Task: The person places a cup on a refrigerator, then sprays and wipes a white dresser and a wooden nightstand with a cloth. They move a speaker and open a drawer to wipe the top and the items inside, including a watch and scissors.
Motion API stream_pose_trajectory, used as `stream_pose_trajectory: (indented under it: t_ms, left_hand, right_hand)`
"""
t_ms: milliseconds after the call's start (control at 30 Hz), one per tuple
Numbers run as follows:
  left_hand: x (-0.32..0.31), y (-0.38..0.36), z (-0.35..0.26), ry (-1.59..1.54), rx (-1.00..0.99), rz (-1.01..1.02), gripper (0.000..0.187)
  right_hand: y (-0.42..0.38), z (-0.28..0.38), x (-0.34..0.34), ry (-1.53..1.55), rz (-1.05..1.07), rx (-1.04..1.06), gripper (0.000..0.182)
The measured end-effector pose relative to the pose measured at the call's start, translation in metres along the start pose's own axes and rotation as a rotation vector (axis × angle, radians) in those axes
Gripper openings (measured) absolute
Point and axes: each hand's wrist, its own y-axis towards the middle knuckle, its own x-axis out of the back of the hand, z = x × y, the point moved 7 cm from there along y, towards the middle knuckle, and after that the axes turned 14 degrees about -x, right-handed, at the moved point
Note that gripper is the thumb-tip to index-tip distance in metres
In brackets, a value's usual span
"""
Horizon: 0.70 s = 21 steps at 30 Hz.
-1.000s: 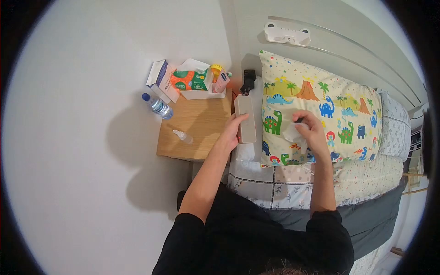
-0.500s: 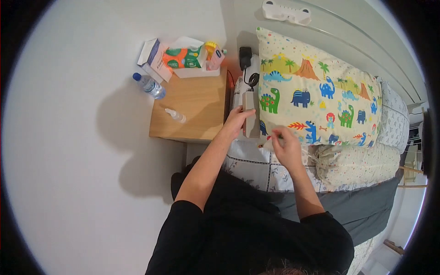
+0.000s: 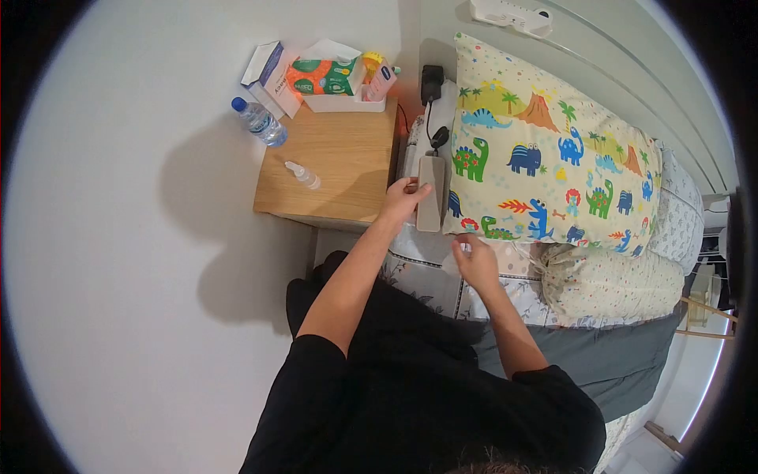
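Power strip (image 3: 430, 202), a beige bar, lies in the gap between the wooden nightstand (image 3: 332, 170) and the dinosaur-print pillow (image 3: 553, 150), its long axis running toward the headboard, and its black cord leads off the far end to a black plug adapter (image 3: 431, 81) by the wall. The left hand (image 3: 401, 199) is closed on the strip's near half from the nightstand side, fingers wrapped over its edge. The right hand (image 3: 474, 261) is lower and to the right, over the patterned bedsheet (image 3: 430, 284) just below the pillow's near corner, apart from the strip; its fingers are curled together, and whether they pinch anything I cannot tell. So the left hand is on the strip and the right lies off its near end.

On the nightstand lies a small dropper bottle (image 3: 302, 174) on its side. At the back edge a white tray (image 3: 341, 101) holds a green-and-orange packet and small tubes. Beside it stand a white carton (image 3: 267, 67) and a water bottle (image 3: 259, 121). A white bracket (image 3: 510, 14) sits on the headboard wall.
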Motion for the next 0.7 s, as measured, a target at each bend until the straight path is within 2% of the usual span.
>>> stream_pose_trajectory:
  t_ms: [33,67,100,167,200,233,300,367,400,500,567,667,700]
  left_hand:
    - [0.001,-0.001,-0.002,-0.001,-0.006,0.0,0.049]
    - [0.001,-0.002,-0.002,-0.093,0.024,0.011,0.051]
    - [-0.001,-0.004,-0.004,-0.186,0.054,0.022,0.054]
    - [-0.011,-0.005,-0.023,-0.186,0.016,0.015,0.051]
    - [-0.016,-0.005,-0.028,-0.188,-0.009,0.004,0.048]
    - [-0.018,0.0,-0.024,-0.192,-0.012,-0.001,0.048]
    - [-0.029,0.017,-0.021,-0.154,-0.13,0.091,0.041]
    - [-0.04,0.025,-0.022,-0.146,-0.199,0.116,0.042]
    - [-0.043,0.03,-0.027,-0.139,-0.254,0.132,0.044]
    - [-0.067,0.032,-0.062,-0.057,-0.279,0.058,0.041]
    - [-0.08,0.042,-0.067,-0.103,-0.188,0.022,0.038]
    - [-0.089,0.067,-0.056,0.049,-0.185,0.091,0.04]
    - [-0.085,0.067,-0.055,0.252,-0.248,0.064,0.042]
  right_hand:
    - [-0.002,0.0,-0.012,-0.063,0.089,-0.054,0.034]
    - [0.0,-0.012,-0.026,0.156,0.037,-0.042,0.047]
    - [0.005,-0.02,-0.037,0.157,0.035,-0.039,0.047]
    - [0.027,-0.053,-0.043,0.953,0.006,-0.382,0.048]
    - [0.03,-0.037,-0.024,1.171,0.042,-0.361,0.04]
    - [0.038,-0.033,-0.016,1.166,0.047,-0.357,0.04]
    - [0.045,-0.036,0.011,1.166,-0.169,-0.232,0.036]
    - [0.038,-0.027,0.039,1.149,-0.287,-0.181,0.034]
    - [0.032,-0.024,0.051,1.265,-0.381,-0.07,0.033]
    - [0.027,-0.015,0.114,1.341,-0.423,-0.008,0.033]
    - [0.016,0.02,0.165,1.308,-0.514,0.057,0.037]
    - [0.022,0.022,0.187,1.297,-0.518,0.074,0.04]
    - [0.021,0.023,0.188,1.276,-0.547,0.06,0.04]
